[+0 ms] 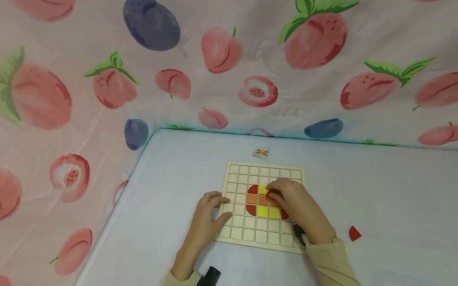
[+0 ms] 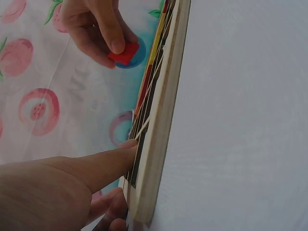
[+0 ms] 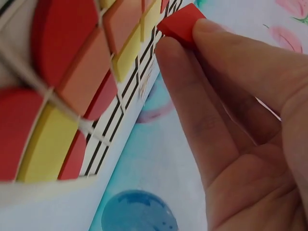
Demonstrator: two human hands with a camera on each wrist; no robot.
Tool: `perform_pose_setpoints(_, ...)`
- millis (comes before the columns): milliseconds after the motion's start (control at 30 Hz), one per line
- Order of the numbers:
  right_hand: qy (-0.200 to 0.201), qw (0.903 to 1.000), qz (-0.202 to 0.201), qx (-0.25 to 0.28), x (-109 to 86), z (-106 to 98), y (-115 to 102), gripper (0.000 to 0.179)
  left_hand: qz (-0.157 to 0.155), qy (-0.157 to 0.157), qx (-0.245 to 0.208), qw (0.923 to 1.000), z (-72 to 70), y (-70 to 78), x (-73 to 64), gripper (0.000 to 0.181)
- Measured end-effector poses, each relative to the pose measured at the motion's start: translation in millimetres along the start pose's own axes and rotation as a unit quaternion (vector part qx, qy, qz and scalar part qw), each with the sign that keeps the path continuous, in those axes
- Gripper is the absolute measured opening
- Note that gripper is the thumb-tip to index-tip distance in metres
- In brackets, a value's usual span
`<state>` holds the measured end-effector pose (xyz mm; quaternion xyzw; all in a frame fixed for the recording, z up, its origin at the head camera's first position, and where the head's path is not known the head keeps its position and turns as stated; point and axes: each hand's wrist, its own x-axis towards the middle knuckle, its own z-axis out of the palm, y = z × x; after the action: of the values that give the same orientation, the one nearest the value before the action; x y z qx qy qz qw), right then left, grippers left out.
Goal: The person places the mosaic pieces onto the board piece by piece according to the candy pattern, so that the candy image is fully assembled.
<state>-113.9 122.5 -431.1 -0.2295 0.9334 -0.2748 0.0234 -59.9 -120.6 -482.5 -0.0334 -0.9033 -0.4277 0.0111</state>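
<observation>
A pale wooden grid board (image 1: 260, 245) lies flat, with red quarter-round tiles (image 1: 253, 189), orange tiles (image 1: 252, 198) and yellow tiles (image 1: 274, 213) set in its middle cells. Over the upper middle of the board, my right hand (image 1: 295, 203) pinches a red tile (image 3: 183, 25) between thumb and fingertips; the right wrist view shows it held apart from the board. Some of the pattern is hidden under this hand in the head view. My left hand (image 1: 205, 220) rests at the board's left edge, its fingers loosely bent and its thumb (image 2: 113, 161) touching the frame.
A loose red quarter-round tile (image 1: 354, 233) lies right of the board. Beside the right sleeve, a bit of yellow (image 1: 346, 250) peeks out. Behind the board lies a small pattern card (image 1: 261, 152). A fruit-printed cloth (image 1: 217, 90) walls the back and left sides.
</observation>
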Motion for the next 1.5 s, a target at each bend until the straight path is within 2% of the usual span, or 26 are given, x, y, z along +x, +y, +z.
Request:
perform_pose_setpoints(533,-0.002,0.9999,-0.013,0.01,21.6,11,-8,0.015,0.003,-0.002,-0.001,1.0,-0.5,1.8,1.4,0.031)
perform_pose_setpoints(933,-0.01,0.9987,-0.027,0.041,33.9,23,-15,0.016,0.004,-0.004,0.004,1.0,-1.4,1.6,0.5,0.03)
perform_pose_setpoints(1167,-0.018,0.999,-0.008,0.04,42.4,27,-19,0.017,0.004,-0.004,0.005,1.0,-1.2,0.3,0.0,0.031)
perform_pose_setpoints(1500,-0.006,0.9988,-0.023,0.042,48.4,34,-21,0.017,0.006,-0.004,0.006,1.0,-1.1,-0.4,-0.2,0.031)
